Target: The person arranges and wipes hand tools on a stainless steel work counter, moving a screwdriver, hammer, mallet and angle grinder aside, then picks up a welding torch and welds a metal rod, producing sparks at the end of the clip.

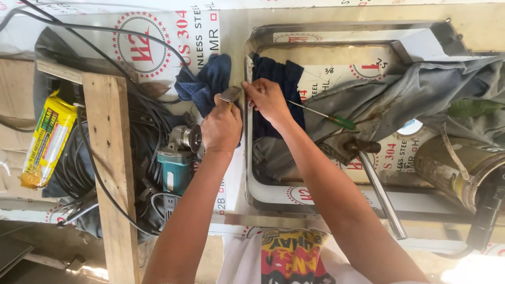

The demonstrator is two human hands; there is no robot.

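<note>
Fingers of the left hand [221, 128] are curled tight around the handle of a small flat-bladed tool, likely a scraper [230, 94], whose metal blade sticks out past the knuckles toward 12 o'clock. The right hand [267, 98] sits just to its 3 o'clock, fingertips [245, 86] pinched narrow at the blade's corner, touching or very nearly touching it; whether they actually grip something thin there cannot be told.

Both hands meet over the left rim of a stainless steel sink basin [247, 173], which is covered in printed protective film. The scraper's long axis runs roughly 6 to 12 o'clock, parallel with that rim, and the blade end lies nearer the right fingertips than the left palm does.

A dark blue cloth [203, 84] lies bunched at 11 o'clock from the left hand. Dark fabric [279, 79] hangs inside the basin under the right wrist. A green-handled screwdriver [326, 117] lies at 3 o'clock from the right hand, pointing along a 10-to-4 line. A teal angle grinder [176, 163] rests at 7 o'clock from the left hand, beside a wooden plank [110, 168].
</note>
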